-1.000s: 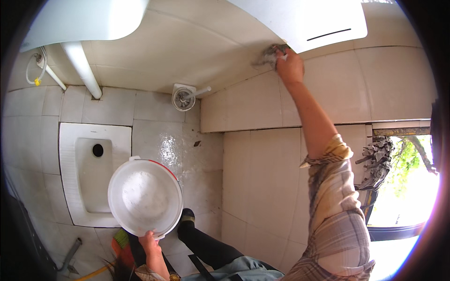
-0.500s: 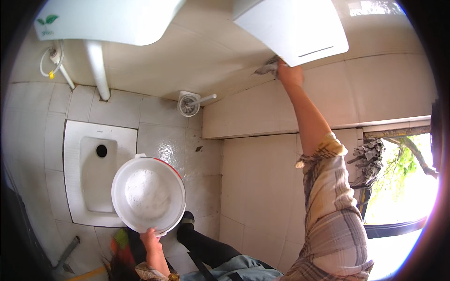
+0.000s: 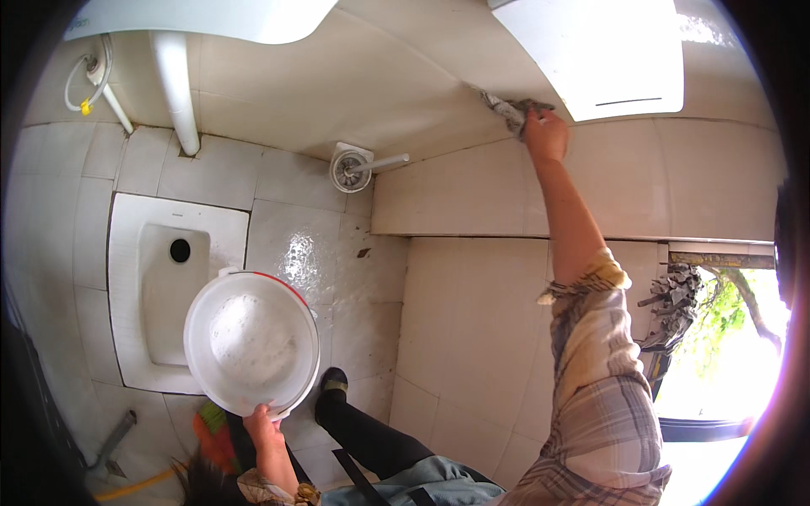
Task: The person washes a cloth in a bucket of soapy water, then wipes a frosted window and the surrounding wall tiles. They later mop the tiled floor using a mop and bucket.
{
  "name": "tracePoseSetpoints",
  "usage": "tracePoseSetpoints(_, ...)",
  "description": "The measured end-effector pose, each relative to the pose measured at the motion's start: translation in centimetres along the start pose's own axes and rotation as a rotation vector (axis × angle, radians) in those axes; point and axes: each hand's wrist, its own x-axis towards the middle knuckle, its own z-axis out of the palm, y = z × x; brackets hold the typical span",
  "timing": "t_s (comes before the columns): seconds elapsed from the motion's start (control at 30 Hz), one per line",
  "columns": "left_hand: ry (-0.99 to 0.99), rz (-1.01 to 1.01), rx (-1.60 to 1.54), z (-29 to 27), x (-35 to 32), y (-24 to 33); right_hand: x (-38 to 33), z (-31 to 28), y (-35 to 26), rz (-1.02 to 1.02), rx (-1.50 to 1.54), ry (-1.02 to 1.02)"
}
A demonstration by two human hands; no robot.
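My right hand (image 3: 547, 135) is raised high and presses a grey cloth (image 3: 510, 110) against the tiled wall, just below a white wall-mounted box (image 3: 607, 51). My left hand (image 3: 263, 423) grips the rim of a white bucket (image 3: 251, 341) with a red-edged lip. The bucket holds foamy water and hangs over the floor beside a white squat toilet pan (image 3: 160, 278). My plaid sleeve is rolled up at the right elbow.
A white basin (image 3: 211, 15) with its drain pipe (image 3: 175, 84) hangs at the upper left. A round floor fitting (image 3: 348, 169) lies by the wall. My dark-socked foot (image 3: 333, 384) stands on wet tiles. A bright window (image 3: 726, 337) is at right.
My right hand has slid the cloth along the wall near the white box. The view has shifted slightly; the bucket stays held in my left hand.
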Motion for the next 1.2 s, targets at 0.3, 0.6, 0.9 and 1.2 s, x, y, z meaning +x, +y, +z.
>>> tracePoseSetpoints(0.3, 0.001, 0.026, 0.018, 0.8, 0.0, 0.5, -0.2, 0.8, -0.7, 0.186, 0.484, -0.072)
tracePoseSetpoints(0.6, -0.017, 0.032, 0.071, 1.9, 0.1, 0.6, -0.6, 1.1, 0.2, 0.036, 0.365, -0.041)
tracePoseSetpoints(0.9, -0.041, 0.052, 0.087, 2.2, -0.4, 0.3, 0.0, 1.7, 0.5, 0.126, 0.306, -0.097)
tracePoseSetpoints(1.2, -0.033, 0.019, 0.061, 1.5, -0.3, 0.0, -0.5, 2.3, 0.2, 0.020, 0.260, -0.034)
